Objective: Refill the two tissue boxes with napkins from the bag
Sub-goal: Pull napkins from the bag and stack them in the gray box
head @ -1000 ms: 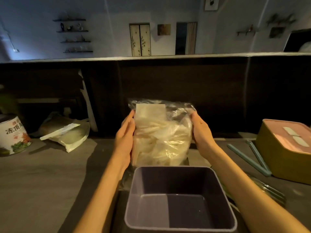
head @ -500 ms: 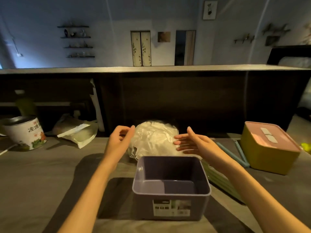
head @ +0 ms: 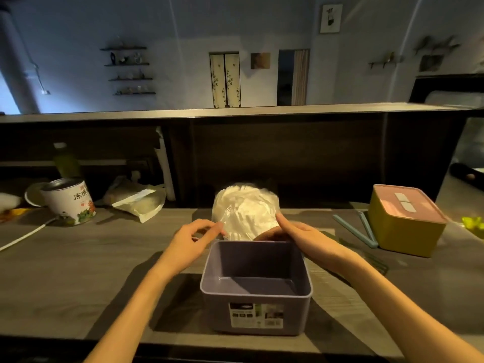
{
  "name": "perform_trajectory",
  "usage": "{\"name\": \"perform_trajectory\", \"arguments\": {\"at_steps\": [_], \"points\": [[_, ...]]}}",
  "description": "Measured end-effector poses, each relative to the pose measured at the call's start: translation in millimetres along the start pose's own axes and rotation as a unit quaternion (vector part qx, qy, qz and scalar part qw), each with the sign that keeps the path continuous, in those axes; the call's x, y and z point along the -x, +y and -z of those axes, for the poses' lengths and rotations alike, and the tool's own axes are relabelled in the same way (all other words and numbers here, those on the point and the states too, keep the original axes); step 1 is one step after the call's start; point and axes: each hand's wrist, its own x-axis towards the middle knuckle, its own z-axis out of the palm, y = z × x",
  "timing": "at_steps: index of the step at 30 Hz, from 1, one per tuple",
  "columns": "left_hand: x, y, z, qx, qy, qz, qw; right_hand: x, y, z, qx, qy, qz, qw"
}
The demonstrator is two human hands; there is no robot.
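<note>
Purple tissue box (head: 256, 289) sits open-topped on the bench (head: 78, 271), near its front edge, nothing inside, label sticker on the side facing the camera. Using it as the reference for everything else.

Bag of napkins (head: 245, 209): clear plastic, white napkins visible through it, standing on the bench directly behind the purple box, touching or nearly touching its back rim.

Left hand (head: 192, 238): just left of the box's back-left corner, fingers curled, fingertips pinching the plastic at the bag's lower left edge.

Right hand (head: 301, 235): over the box's back-right corner, thumb up against the bag's right side, fingers curled under toward the bag's base. Looks like a grip on the bag, but the fingertips are in shadow, so contact there isn't clear.

Yellow tissue box (head: 404, 221) with a pink slotted lid: well to the right of the purple box, lid on, upright. Pale blue tongs-like tool (head: 358, 229) lies between the two boxes, just beside the yellow one.

Left of the purple box, toward the back of the bench: white printed tin (head: 69, 201), upright, and a second sealed pouch (head: 136, 203) lying flat between the tin and the napkin bag. White cable (head: 26, 237) runs along the bench far left.
</note>
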Motion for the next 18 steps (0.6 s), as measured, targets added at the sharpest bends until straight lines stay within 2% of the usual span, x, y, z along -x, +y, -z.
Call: {"name": "perform_trajectory", "arguments": {"at_steps": [2, 4, 5, 7, 10, 12, 18], "points": [[-8.6, -5.7, -1.5, 0.009, 0.044, 0.012, 0.999, -16.8, 10.3, -2.3, -0.008, 0.111, 0.061, 0.992], [-20.4, -9.9, -7.2, 0.032, 0.002, 0.049, 0.998, -34.4, 25.3, -1.2, 0.085, 0.228, 0.118, 0.963], [-28.0, -15.2, -10.7, 0.027, -0.023, 0.061, 0.998, -42.2, 32.6, -0.2, 0.132, 0.244, 0.134, 0.951], [-43.6, -25.4, -18.4, 0.016, -0.052, 0.068, 0.996, -56.4, 47.6, 0.3, 0.187, 0.186, 0.139, 0.954], [-64.0, -35.7, -34.8, -0.005, -0.055, 0.068, 0.996, -77.3, 69.1, -6.0, 0.230, 0.092, 0.106, 0.963], [-74.8, -38.7, -46.6, -0.022, -0.037, 0.053, 0.998, -90.6, 77.5, -8.8, 0.268, 0.096, 0.098, 0.954], [-108.4, -44.0, -74.9, 0.024, 0.007, 0.033, 0.999, -118.5, 84.5, 9.2, 0.295, 0.165, 0.097, 0.936]]}}
